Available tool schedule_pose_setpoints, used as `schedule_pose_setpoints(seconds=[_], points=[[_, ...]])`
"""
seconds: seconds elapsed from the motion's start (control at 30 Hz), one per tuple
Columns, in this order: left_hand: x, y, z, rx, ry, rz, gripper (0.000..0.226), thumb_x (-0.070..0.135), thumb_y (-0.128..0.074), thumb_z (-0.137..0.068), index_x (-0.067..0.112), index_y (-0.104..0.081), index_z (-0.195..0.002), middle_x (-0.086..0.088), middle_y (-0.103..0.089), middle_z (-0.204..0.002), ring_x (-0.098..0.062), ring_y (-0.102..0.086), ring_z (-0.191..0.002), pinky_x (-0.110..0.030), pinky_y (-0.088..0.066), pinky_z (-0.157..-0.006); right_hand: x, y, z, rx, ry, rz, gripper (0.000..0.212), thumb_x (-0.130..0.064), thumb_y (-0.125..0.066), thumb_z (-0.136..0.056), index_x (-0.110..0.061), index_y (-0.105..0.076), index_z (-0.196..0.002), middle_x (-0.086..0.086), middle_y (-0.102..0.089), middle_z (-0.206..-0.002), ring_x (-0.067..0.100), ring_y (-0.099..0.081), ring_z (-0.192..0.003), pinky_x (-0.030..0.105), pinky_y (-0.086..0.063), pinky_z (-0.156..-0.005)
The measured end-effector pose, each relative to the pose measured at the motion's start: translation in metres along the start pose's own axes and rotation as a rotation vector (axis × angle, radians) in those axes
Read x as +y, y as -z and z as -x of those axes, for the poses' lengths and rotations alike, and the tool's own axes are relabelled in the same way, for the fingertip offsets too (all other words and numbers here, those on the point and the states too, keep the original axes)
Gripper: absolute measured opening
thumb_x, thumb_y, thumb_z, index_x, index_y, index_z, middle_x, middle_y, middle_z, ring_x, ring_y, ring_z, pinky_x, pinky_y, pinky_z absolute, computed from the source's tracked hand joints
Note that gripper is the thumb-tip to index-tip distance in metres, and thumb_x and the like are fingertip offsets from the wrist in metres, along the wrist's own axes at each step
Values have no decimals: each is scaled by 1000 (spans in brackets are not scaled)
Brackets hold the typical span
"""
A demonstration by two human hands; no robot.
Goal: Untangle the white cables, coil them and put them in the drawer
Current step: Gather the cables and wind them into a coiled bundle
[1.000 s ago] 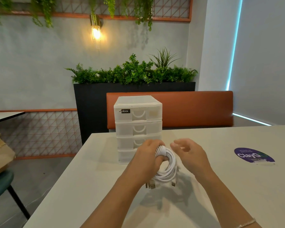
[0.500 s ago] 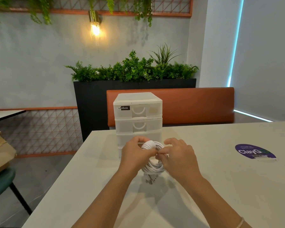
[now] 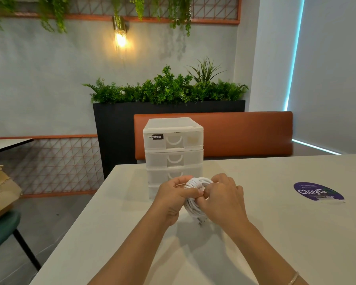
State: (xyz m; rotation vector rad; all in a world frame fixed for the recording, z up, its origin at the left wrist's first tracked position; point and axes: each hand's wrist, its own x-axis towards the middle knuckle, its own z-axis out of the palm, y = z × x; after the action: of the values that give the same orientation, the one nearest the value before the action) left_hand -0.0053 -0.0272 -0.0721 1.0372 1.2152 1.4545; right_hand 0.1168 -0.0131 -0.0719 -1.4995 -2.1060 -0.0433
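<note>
A coil of white cables (image 3: pixel 193 204) hangs between my two hands, just above the table. My left hand (image 3: pixel 173 199) grips the coil's left side with fingers curled round the strands. My right hand (image 3: pixel 222 200) pinches the coil at its top right. Plug ends (image 3: pixel 200 222) dangle below the coil. Right behind my hands stands a white plastic drawer unit (image 3: pixel 173 149) with several stacked drawers, all pushed in; my hands hide most of its lowest drawers.
The pale table (image 3: pixel 275 223) carries a round purple sticker (image 3: pixel 318 191) at the right. An orange bench back (image 3: pixel 245 132) and a dark planter (image 3: pixel 119 124) stand beyond. A green chair (image 3: pixel 0 229) with a brown bag (image 3: pixel 0 192) sits left, past the table edge.
My right hand has closed in from open beside the coil to pinching it. Both hands have drawn together and the coil now hangs tighter between them.
</note>
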Motion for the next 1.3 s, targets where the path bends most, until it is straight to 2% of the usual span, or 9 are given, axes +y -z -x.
schedule_pose_setpoints(seconds=[0.2,0.37,0.47,0.57,0.67,0.8,0.93,1.07,1.3], points=[[1,11,2,-114,-242,-216,41,-3,-74,-72,25,-64,-99,2,-70,-93,-9,-66,-84,-18,-53,-70,17,9,-3,-173,39,-438,30,-37,-61,-82,-29,-50,-54,-7,-41,-113,14,-42,-112,30,-36,-94],[2,12,2,-66,-424,-711,41,12,-69,-83,31,-60,-117,11,-60,-110,-9,-57,-103,-20,-48,-89,19,19,-2,-345,-78,-796,11,-15,-52,-87,-16,-62,-83,-1,-55,-99,10,-52,-84,23,-41,-73],[0,11,1,-60,-504,-996,42,20,-61,-89,29,-53,-129,10,-56,-122,-9,-50,-112,-18,-35,-95,23,21,-2,-379,-68,-763,20,-19,-49,-93,-22,-59,-77,-8,-51,-101,4,-49,-90,16,-38,-73],[0,12,2,-108,-508,-1112,41,22,-59,-91,28,-51,-131,7,-54,-130,-10,-47,-117,-11,-26,-92,27,19,-2,-341,13,-626,28,-26,-45,-97,-19,-62,-75,-3,-53,-105,10,-51,-96,23,-40,-84],[1,9,2,-187,-504,-1107,38,30,-64,-86,29,-57,-123,7,-60,-121,-9,-51,-103,-15,-37,-89,27,18,-4,-306,-15,-643,32,-32,-41,-98,-25,-58,-71,-5,-53,-97,6,-50,-84,24,-38,-82],[3,4,6,-220,-505,-985,30,36,-65,-84,29,-64,-114,12,-64,-102,-1,-53,-82,-6,-38,-70,28,16,-7,-224,-19,-703,30,-33,-46,-96,-25,-59,-70,-9,-56,-84,4,-51,-78,20,-39,-73],[1,6,6,-211,-414,-802,30,34,-67,-83,28,-65,-112,9,-67,-99,-6,-60,-87,-16,-47,-77,32,14,-8,-113,-35,-811,17,-30,-62,-88,-24,-62,-72,-14,-59,-64,-4,-54,-59,10,-38,-58],[2,7,5,-183,-396,-708,14,30,-67,-84,27,-67,-97,15,-62,-80,7,-53,-67,-5,-40,-62,33,11,-8,-145,-94,-916,12,-24,-59,-90,-16,-58,-81,-7,-64,-68,-3,-52,-49,12,-42,-52],[0,6,5,-166,-407,-703,18,28,-68,-83,25,-68,-100,8,-67,-89,-2,-58,-76,-9,-44,-65,33,13,-8,-219,-206,-914,16,-24,-65,-86,-13,-67,-75,-4,-65,-62,8,-56,-57,19,-45,-54]])
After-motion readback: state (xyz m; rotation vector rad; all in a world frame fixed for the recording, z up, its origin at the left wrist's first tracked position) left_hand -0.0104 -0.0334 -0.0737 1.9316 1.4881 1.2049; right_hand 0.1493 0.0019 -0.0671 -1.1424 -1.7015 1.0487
